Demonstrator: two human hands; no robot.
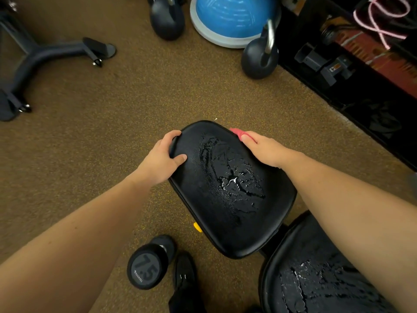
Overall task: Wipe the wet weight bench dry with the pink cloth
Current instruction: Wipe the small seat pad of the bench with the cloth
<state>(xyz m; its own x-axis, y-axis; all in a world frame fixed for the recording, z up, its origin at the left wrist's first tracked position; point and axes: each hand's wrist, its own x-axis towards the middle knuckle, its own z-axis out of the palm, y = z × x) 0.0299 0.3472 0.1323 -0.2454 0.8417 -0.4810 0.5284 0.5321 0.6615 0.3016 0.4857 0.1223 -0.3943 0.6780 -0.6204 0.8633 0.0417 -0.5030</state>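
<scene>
The black weight bench seat pad (203,213) sits in the middle of the view, with water beads and streaks (232,181) across its centre. A second black pad (316,279) at the lower right is also wet. My left hand (162,157) grips the seat pad's far left edge, fingers curled over the rim and thumb on top. My right hand (264,147) lies at the pad's far right edge and holds the pink cloth (238,132), which is mostly hidden under it; only a small bunched corner shows.
A 7.5 dumbbell (147,265) and my black shoe (185,274) are on the brown speckled floor beside the bench. Two kettlebells (259,57) and a blue balance dome (230,19) stand farther off. A black rack (338,71) runs along the right, and a machine base (40,57) is at the left.
</scene>
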